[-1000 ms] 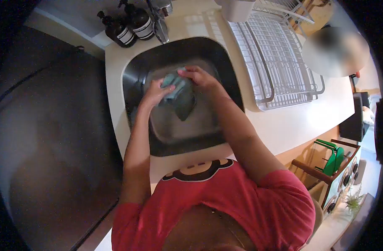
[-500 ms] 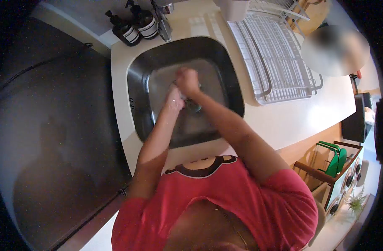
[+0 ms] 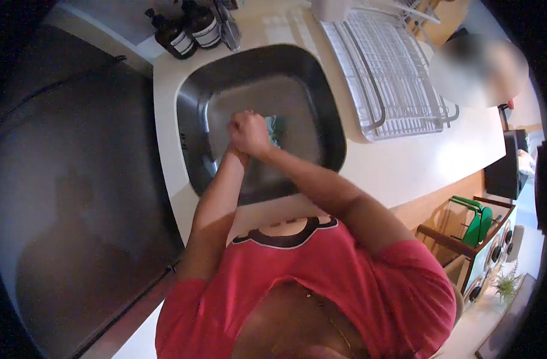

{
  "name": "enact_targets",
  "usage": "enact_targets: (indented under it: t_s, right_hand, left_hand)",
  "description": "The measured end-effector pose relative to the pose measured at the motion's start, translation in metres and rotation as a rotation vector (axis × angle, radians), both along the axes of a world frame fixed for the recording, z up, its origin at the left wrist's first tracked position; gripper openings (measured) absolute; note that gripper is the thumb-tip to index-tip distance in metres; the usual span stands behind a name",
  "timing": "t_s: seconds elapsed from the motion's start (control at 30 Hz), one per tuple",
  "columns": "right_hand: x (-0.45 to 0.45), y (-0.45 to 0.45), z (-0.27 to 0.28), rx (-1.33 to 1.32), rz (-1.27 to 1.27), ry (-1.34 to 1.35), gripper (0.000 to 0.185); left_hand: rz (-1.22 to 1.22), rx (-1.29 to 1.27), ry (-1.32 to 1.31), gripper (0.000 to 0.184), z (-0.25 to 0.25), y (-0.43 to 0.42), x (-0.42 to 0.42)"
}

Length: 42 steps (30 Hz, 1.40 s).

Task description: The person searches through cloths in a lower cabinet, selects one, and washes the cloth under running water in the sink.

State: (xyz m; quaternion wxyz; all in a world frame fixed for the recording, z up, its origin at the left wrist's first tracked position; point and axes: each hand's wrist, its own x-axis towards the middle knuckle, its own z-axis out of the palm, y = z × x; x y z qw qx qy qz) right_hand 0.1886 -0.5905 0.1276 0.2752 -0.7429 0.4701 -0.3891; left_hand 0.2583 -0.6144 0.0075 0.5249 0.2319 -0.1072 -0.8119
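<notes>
Both of my hands are together over the metal sink [image 3: 327,119]. My right hand [image 3: 249,133] lies on top, its fingers curled round my left hand [image 3: 238,153]. Most of the left hand is covered, so its fingers do not show. Just right of the hands, a crumpled green and white thing [image 3: 273,128] lies low in the sink, partly hidden by the right hand. It looks soft like a cloth, but its kind cannot be made out.
Two dark pump bottles, one nearer [image 3: 176,40] and one beside it [image 3: 204,30], stand behind the sink by the metal faucet [image 3: 230,33]. A white wire dish rack [image 3: 393,78] is on the counter [image 3: 405,161] to the right. A dark panel [image 3: 76,179] borders the left side.
The hands have drawn closer together, with the right hand now over the left. More of the green thing shows beside them. The whole view has shifted slightly.
</notes>
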Motion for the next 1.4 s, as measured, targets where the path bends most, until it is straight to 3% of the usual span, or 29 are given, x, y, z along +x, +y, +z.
enact_targets:
  t_s: [0.07,0.1,0.13,0.17,0.2,0.3,0.4,0.47,0.5,0.53,0.57,0.6,0.67,0.7,0.8,0.83,0.9,0.93,1.0,1.1,1.13,1.17,1.2,1.27,1.3,1.33,1.4]
  right_hand:
    - [-0.016,-0.032,-0.013,0.197,-0.09,-0.054,0.023]
    - [-0.028,-0.053,-0.03,0.304,-0.142,-0.085,0.027]
    - [-0.039,-0.076,-0.055,0.229,-0.33,-0.065,0.032]
    - [-0.056,-0.08,-0.042,0.372,-0.262,-0.18,0.034]
    - [-0.07,-0.09,-0.021,0.499,-0.186,-0.292,0.036]
    - [-0.081,-0.106,-0.013,0.726,-0.111,-0.645,0.041]
    - [-0.101,-0.109,0.008,0.62,-0.043,-0.44,0.049]
    - [-0.104,-0.104,0.011,0.464,0.15,-0.378,0.056]
    - [-0.105,-0.099,0.018,0.46,0.299,-0.154,0.052]
    - [-0.107,-0.094,0.031,0.447,0.449,0.073,0.049]
    - [-0.107,-0.089,0.041,0.427,0.596,0.301,0.046]
    - [-0.104,-0.084,0.043,0.499,0.556,0.264,0.045]
    - [-0.088,-0.085,0.02,0.669,0.339,-0.14,0.041]
    - [-0.08,-0.085,0.012,0.747,0.22,-0.338,0.039]
    - [-0.027,-0.033,0.032,0.358,-0.025,-0.418,0.03]
    - [-0.008,-0.024,0.013,0.287,0.064,-0.158,0.027]
    - [0.02,-0.009,-0.044,0.14,0.246,0.358,0.028]
    - [0.009,-0.015,-0.044,0.092,0.133,0.277,0.021]
    - [-0.02,-0.047,-0.04,-0.014,-0.1,0.113,0.013]
    - [-0.028,-0.05,-0.045,-0.006,-0.113,0.013,0.011]
    - [-0.024,-0.032,-0.023,0.015,-0.056,0.029,0.012]
    - [-0.015,-0.013,-0.001,0.04,0.005,0.045,0.013]
    - [-0.005,-0.016,-0.019,0.046,-0.031,0.095,0.016]
    - [-0.008,-0.031,-0.031,0.152,-0.108,0.082,0.018]
    - [-0.026,-0.041,-0.013,0.252,-0.151,0.02,0.016]
    - [-0.037,-0.044,-0.003,0.356,-0.197,-0.042,0.015]
    - [-0.027,-0.037,-0.014,0.166,-0.18,-0.018,0.018]
  left_hand:
    - [-0.127,-0.224,0.245,0.041,-0.009,-0.011,0.01]
    - [-0.052,-0.088,-0.015,0.044,0.026,-0.005,0.009]
    - [0.021,0.051,-0.274,0.047,0.091,0.009,0.002]
    - [0.096,0.187,-0.531,0.05,0.13,0.019,-0.003]
    - [0.105,0.308,-0.714,0.055,0.135,0.014,0.009]
    - [-0.538,-0.355,-1.691,0.055,0.094,0.014,0.066]
    - [-0.347,-0.107,-1.559,0.061,0.12,0.026,0.078]
    - [-0.143,-0.309,-1.178,0.047,0.126,0.026,0.083]
    - [-0.037,-0.398,-0.982,0.04,0.128,0.025,0.085]
    - [0.077,-0.139,-0.525,0.037,0.118,0.019,0.085]
    - [0.141,-0.065,-0.455,0.038,0.108,0.015,0.086]
    - [0.204,0.008,-0.388,0.039,0.105,0.013,0.077]
    - [0.257,0.099,-0.245,0.043,0.12,0.017,0.048]
    - [0.259,0.115,-0.215,0.043,0.117,0.017,0.035]
    - [0.152,0.192,-0.198,0.04,0.1,0.012,0.007]
    - [0.053,-0.107,-0.119,0.038,0.092,0.023,0.012]
    - [0.154,-0.128,-0.084,0.034,0.103,0.039,0.0]
    - [0.176,-0.071,-0.112,0.033,0.102,0.042,-0.006]
    - [0.094,0.298,-0.348,0.031,0.089,0.025,-0.013]
    - [0.121,0.311,-0.445,0.042,0.096,0.028,-0.025]
    - [0.181,0.34,-0.384,0.04,0.027,0.012,-0.01]
    - [0.051,-0.071,0.014,0.038,0.023,0.009,-0.004]
    - [-0.185,-0.424,0.422,0.035,0.019,0.006,0.002]
    - [0.001,-0.1,0.026,0.03,0.056,0.013,-0.014]
    - [0.212,0.259,-0.365,0.027,0.087,0.025,-0.028]
    - [0.161,0.267,-0.478,0.025,0.113,0.033,-0.033]
    - [0.089,-0.069,-0.08,0.026,0.065,0.019,-0.021]
